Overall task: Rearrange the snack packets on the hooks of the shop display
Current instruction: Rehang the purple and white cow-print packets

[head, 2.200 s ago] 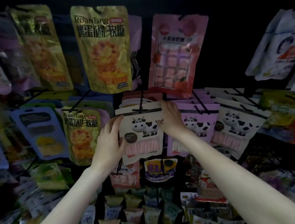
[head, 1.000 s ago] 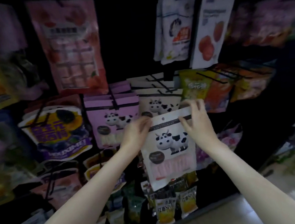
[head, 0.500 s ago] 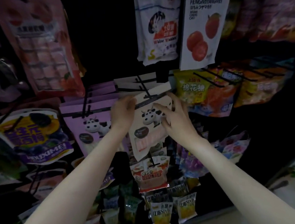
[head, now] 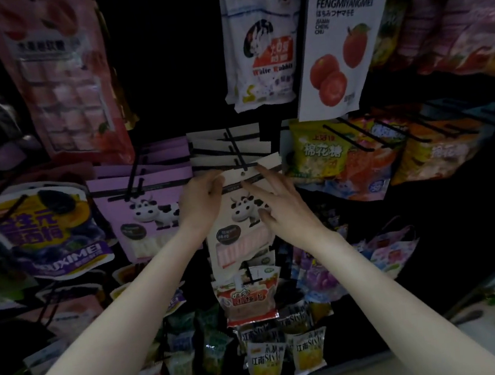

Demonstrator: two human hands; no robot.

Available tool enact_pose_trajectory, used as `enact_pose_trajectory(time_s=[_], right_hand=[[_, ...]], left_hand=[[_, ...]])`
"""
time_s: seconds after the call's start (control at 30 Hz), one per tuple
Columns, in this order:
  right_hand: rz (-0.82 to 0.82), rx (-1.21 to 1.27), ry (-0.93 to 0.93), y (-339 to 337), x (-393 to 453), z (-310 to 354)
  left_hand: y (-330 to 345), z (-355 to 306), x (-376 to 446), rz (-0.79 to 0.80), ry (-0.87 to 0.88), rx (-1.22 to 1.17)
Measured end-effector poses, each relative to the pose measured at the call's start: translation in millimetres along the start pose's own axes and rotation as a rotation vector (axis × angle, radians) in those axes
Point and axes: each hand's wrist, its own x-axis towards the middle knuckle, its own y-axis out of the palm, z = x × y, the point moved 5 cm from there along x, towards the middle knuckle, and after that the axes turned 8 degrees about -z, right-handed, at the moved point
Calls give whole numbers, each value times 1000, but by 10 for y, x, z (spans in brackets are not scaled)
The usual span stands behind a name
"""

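Note:
A cream snack packet with a cow picture (head: 239, 235) hangs in front of the display, its punched hole just below the tip of a black hook (head: 237, 154). That hook carries several matching cream packets (head: 225, 146) behind it. My left hand (head: 201, 199) grips the packet's top left corner, fingers curled round its edge. My right hand (head: 282, 204) lies on the packet's right side with fingers straight and spread, reaching toward the top edge by the hook tip.
Purple cow packets (head: 146, 212) hang on the hook to the left, beside a blueberry packet (head: 45, 230). Yellow marshmallow bags (head: 319, 150) hang to the right. A White Rabbit bag (head: 260, 45) and a white fruit packet (head: 343, 35) hang above. A red packet (head: 247, 296) and small yellow packets (head: 264, 362) sit below.
Both hands carried the cream cow packet to the right, from one hook to the hook of matching cream packets. It has risen to the hook tip, and my right fingers have straightened.

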Motion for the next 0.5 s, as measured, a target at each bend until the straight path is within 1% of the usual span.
enact_pose_trajectory(time_s=[0.1, 0.2, 0.33, 0.4, 0.5], right_hand=[[-15, 10, -8, 57, 15, 18], [-70, 22, -24, 73, 7, 20], [-105, 9, -8, 78, 4, -12], [-72, -25, 6, 96, 19, -20], [23, -94, 53, 159, 39, -45]], left_hand=[[-17, 40, 23, -9, -1, -3], [-33, 24, 32, -13, -8, 18], [-42, -42, 40, -42, 39, 43], [-33, -32, 69, -49, 36, 69], [-16, -33, 76, -65, 40, 132]])
